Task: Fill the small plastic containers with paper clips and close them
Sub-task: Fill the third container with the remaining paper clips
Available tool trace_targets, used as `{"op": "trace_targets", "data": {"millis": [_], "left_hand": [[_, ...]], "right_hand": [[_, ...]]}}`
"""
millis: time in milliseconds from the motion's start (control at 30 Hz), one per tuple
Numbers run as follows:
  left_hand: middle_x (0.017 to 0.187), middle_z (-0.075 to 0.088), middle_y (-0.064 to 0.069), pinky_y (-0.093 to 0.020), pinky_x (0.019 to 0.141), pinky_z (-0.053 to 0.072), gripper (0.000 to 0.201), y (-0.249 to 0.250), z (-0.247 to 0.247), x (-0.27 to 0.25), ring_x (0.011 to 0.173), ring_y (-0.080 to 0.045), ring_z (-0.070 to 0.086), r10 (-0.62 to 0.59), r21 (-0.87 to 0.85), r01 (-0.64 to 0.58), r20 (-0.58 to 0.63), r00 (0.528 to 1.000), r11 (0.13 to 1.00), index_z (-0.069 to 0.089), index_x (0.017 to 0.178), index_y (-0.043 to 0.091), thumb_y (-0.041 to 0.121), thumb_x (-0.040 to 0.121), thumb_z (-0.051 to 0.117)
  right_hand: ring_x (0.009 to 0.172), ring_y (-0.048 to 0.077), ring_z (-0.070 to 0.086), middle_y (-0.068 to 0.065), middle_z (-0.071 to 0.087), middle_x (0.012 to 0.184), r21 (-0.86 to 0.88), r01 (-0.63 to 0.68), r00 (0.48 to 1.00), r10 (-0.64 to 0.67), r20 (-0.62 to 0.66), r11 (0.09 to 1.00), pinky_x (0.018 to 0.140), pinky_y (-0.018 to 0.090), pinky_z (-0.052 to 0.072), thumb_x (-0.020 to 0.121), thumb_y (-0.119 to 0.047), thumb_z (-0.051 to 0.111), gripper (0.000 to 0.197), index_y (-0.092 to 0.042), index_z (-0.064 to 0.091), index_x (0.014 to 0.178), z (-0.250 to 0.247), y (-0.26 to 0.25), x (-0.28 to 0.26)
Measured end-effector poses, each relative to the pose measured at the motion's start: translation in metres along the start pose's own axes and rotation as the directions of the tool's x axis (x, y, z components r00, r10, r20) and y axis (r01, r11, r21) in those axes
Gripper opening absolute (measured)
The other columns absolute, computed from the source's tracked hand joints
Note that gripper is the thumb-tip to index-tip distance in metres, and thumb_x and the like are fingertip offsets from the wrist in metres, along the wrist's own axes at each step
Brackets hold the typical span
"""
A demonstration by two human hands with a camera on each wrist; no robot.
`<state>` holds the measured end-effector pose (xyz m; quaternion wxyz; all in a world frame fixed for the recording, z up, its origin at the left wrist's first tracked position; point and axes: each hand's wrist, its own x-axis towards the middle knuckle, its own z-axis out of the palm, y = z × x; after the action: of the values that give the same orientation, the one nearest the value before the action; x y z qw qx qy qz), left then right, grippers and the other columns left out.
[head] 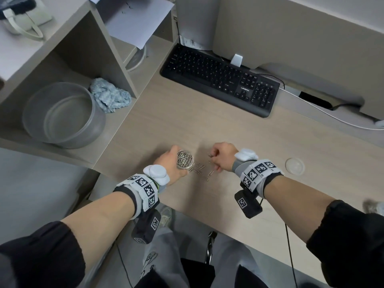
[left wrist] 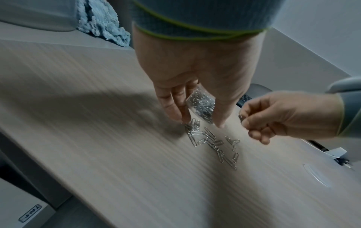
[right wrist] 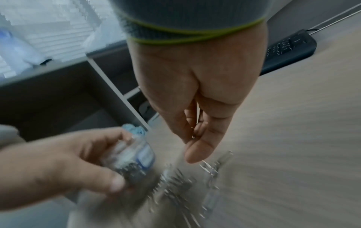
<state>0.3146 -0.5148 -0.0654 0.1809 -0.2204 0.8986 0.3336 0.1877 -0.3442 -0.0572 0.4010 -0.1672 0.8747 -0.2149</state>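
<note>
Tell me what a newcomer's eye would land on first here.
First, the two hands low on the desk: the left hand grips a small clear container heaped with clips, and the right hand pinches a few more beside it. Loose clips lie scattered between them, and a clear lid sits off to the right.

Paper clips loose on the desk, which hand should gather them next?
Right. The right hand already pinches clips beside the loose paper clips, while the left hand holds the container.
</note>
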Motion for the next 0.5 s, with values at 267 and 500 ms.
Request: {"op": "trace_targets", "data": {"millis": [267,500], "left_hand": [[0.110,0.063,0.000,-0.032,0.069,0.044,0.066,0.030,0.002,0.004,0.093,-0.028,0.061,0.036,0.022,-0.035,-0.021,0.999,0.999,0.043,0.122,0.021,0.036,0.070,0.081],[0.106,0.061,0.003,-0.029,0.068,0.039,0.066,0.039,-0.002,0.003,0.085,-0.025,0.057,0.020,0.009,-0.019,-0.051,0.998,1.000,0.043,0.120,0.022,0.039,0.070,0.082]], "right_hand": [[0.047,0.023,0.060,0.010,0.059,0.059,0.206,0.146,0.986,-0.159,0.045,0.967,0.047,0.032,0.054,0.087,0.005,0.061,0.022,-0.014,0.054,0.078,-0.018,-0.045,-0.019],[0.046,0.017,0.057,0.005,0.060,0.065,0.196,0.213,0.977,-0.211,-0.031,0.957,0.048,0.030,0.053,0.087,-0.004,0.065,0.009,-0.013,0.062,0.086,-0.031,-0.042,-0.021]]}}
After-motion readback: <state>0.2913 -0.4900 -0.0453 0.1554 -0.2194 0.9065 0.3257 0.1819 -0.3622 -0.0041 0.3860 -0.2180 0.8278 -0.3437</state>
